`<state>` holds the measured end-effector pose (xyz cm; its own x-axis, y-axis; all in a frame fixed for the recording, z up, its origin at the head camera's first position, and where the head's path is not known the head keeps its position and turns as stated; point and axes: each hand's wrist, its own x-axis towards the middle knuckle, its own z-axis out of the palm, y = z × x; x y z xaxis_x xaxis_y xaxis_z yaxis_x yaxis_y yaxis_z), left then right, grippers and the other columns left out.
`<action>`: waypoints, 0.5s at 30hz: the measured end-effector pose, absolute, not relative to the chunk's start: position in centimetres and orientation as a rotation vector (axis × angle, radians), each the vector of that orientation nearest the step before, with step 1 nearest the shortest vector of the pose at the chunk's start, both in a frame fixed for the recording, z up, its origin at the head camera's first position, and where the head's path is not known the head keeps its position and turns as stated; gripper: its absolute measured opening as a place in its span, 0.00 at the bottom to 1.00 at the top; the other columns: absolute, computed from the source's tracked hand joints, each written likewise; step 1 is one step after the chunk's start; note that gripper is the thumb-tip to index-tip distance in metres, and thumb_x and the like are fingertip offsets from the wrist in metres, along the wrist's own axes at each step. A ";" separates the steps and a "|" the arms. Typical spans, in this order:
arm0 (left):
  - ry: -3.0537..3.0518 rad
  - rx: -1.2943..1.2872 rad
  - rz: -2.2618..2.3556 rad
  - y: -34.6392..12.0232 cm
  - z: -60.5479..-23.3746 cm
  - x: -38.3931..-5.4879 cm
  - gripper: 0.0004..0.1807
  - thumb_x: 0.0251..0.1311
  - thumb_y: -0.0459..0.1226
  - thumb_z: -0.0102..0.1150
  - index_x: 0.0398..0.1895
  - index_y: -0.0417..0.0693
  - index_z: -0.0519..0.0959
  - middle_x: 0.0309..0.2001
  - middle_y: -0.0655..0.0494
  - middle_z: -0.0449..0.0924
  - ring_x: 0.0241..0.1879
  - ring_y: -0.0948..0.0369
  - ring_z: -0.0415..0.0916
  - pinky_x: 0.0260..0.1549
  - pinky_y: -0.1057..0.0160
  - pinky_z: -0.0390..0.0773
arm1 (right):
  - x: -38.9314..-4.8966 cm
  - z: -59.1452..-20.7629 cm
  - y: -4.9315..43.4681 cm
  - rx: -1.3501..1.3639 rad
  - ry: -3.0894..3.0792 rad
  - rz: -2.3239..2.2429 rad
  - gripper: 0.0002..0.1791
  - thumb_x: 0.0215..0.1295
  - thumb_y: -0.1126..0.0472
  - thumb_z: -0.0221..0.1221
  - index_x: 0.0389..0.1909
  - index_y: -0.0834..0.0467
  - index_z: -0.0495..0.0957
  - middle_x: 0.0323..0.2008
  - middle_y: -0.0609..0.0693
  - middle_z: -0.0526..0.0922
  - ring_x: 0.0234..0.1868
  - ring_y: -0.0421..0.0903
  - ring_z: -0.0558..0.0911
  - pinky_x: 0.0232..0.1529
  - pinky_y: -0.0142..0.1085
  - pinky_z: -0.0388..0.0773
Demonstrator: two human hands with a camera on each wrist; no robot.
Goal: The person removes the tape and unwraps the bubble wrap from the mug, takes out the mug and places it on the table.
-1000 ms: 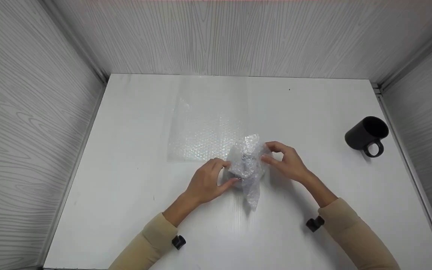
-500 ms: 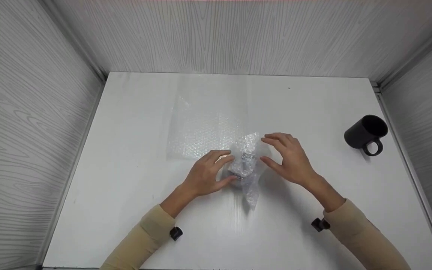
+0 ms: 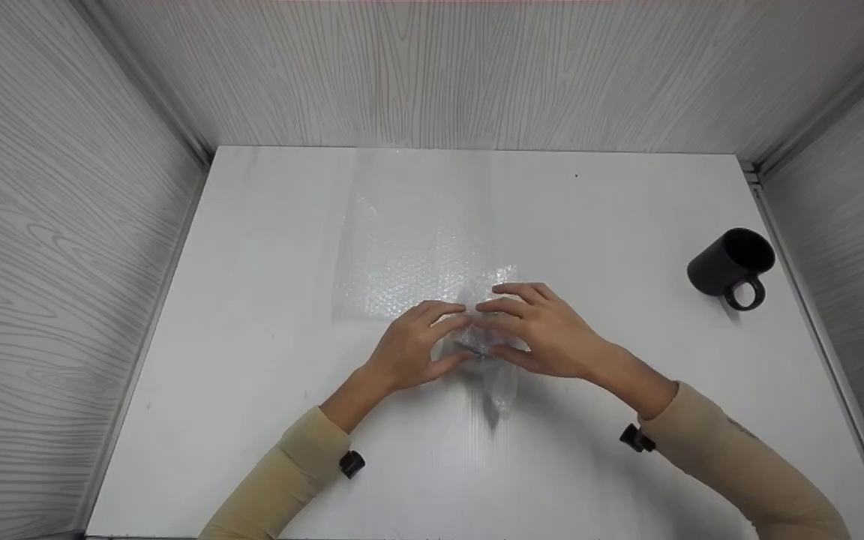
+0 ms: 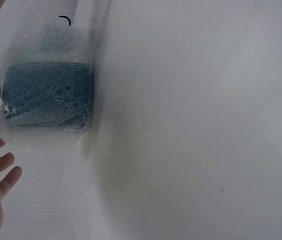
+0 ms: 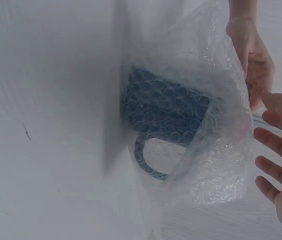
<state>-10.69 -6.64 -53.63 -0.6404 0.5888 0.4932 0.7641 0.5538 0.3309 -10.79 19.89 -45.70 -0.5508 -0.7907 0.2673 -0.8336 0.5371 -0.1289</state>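
On the worktop (image 3: 252,285), left to right: one flat sheet of bubble wrap (image 3: 394,255); one left hand (image 3: 413,351), thumb and fingers spread wide apart, gripping nothing; one dark mug (image 5: 165,107) inside one crumpled bubble-wrap covering (image 5: 223,170), between the two hands; one right hand (image 3: 548,337), fingers loosely spread over the covering; and one bare black mug (image 3: 724,266), well apart from both hands.

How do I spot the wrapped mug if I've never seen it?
On the white table, find the left hand and right hand near the middle. Between them is the wrapped mug. Unlike the bare black mug farther right, it's covered in bubble wrap.
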 end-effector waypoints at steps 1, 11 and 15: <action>-2.469 -1.113 -0.761 -6.6 -53.6 -10.7 0.27 0.64 0.52 0.72 0.63 0.53 0.82 0.62 0.53 0.84 0.62 0.56 0.82 0.62 0.59 0.83 | -10.9 -45.7 19.8 1.408 -2.594 0.345 0.26 0.64 0.51 0.74 0.63 0.48 0.84 0.63 0.47 0.86 0.70 0.55 0.78 0.65 0.55 0.79; -2.449 -1.102 -0.755 -6.8 -54.0 -10.7 0.28 0.63 0.53 0.74 0.61 0.48 0.83 0.61 0.53 0.84 0.61 0.55 0.82 0.61 0.59 0.83 | -12.4 -45.4 18.9 1.635 -2.524 0.257 0.19 0.66 0.54 0.71 0.58 0.46 0.86 0.61 0.44 0.88 0.69 0.57 0.79 0.64 0.54 0.79; -2.440 -1.103 -0.772 -6.8 -54.1 -10.7 0.28 0.63 0.53 0.74 0.61 0.49 0.83 0.60 0.53 0.85 0.60 0.56 0.82 0.60 0.60 0.84 | -12.8 -45.3 18.8 1.657 -2.531 0.250 0.19 0.65 0.53 0.72 0.57 0.47 0.86 0.57 0.45 0.90 0.68 0.57 0.80 0.65 0.54 0.79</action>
<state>-10.75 -6.83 -54.06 -0.6346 0.5751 0.5163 0.7674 0.5480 0.3329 -12.81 18.75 -45.32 -0.4002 -0.8989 0.1783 -0.9164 0.3923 -0.0789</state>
